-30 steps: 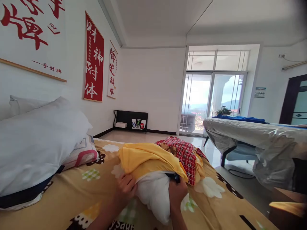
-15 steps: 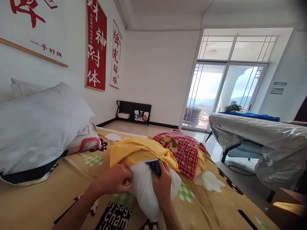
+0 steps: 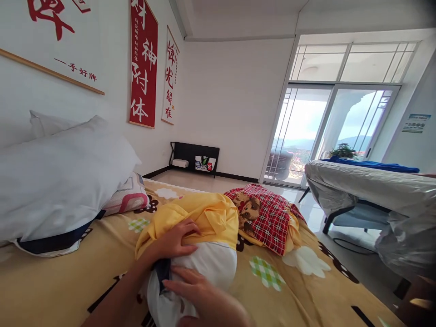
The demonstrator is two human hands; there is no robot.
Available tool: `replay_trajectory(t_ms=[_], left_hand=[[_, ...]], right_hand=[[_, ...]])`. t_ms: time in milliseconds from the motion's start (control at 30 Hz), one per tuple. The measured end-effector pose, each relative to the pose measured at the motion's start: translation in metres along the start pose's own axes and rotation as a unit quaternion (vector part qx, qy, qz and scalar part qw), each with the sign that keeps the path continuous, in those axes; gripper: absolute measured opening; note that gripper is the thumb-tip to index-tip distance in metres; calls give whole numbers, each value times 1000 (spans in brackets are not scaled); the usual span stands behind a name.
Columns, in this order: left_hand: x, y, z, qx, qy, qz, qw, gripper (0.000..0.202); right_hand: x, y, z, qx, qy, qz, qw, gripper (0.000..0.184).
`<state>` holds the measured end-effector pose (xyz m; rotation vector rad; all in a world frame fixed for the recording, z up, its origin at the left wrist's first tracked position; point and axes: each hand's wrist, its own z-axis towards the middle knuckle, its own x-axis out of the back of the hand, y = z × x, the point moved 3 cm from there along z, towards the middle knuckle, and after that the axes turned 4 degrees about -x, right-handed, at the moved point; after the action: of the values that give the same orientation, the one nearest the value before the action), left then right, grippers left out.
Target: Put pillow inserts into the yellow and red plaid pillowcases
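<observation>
A white pillow [image 3: 211, 261] lies on the bed, its far part inside a yellow pillowcase [image 3: 218, 215]. My left hand [image 3: 177, 238] rests over the case's rim, fingers on the yellow cloth and thumb apart on the white. Lower down, my right hand [image 3: 204, 290] lies against the near part of the pillow with its fingers stretched out. Between the hands shows a dark navy strip of cloth [image 3: 163, 274]. Beyond the pillow lies a red plaid cloth with a bear print [image 3: 269, 218].
The patterned tan bedspread [image 3: 299, 295] covers the bed. Large white pillows [image 3: 68, 177] are stacked at left, beside a pink-and-white patterned one [image 3: 127, 195]. Right of the bed stands a plastic-covered table [image 3: 368, 181] with a chair [image 3: 361, 213]. A low black rack [image 3: 190, 152] stands by the far wall.
The pillow has shifted left and its yellow case spreads wider. My left hand has moved up onto the case; my right hand has let go of the dark edge and moved left and down.
</observation>
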<state>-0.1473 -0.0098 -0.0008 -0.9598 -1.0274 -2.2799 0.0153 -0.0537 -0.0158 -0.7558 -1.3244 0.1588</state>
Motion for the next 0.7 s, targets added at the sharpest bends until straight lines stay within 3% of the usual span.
replay_trajectory(t_ms=[67,133,200,233,333,433,600,700], left_hand=[[-3,-2,0,4,-23,3,1000,38],[-6,0,-1,12,-35,8,999,46],[-7,1,-1,31,-26,15,999,47],[-7,0,-1,43,-12,19,999,44],[-5,-7,-1,63,33,28,997,38],[-2,-18,-3,62,58,28,996,33],[9,-19,-5,51,131,135,981,9],[12,-6,-6,-9,168,221,961,16]], right_hand=[[15,4,-16,-111,38,-66,991,61],[25,12,-30,-253,103,-156,949,57],[25,18,-35,-327,139,-225,907,63],[21,21,-32,-328,144,-241,902,70],[0,27,-8,-262,131,-249,923,87],[-18,32,18,-212,140,-243,936,88],[-15,46,30,-222,215,-175,935,43],[4,54,21,-196,257,-103,941,26]])
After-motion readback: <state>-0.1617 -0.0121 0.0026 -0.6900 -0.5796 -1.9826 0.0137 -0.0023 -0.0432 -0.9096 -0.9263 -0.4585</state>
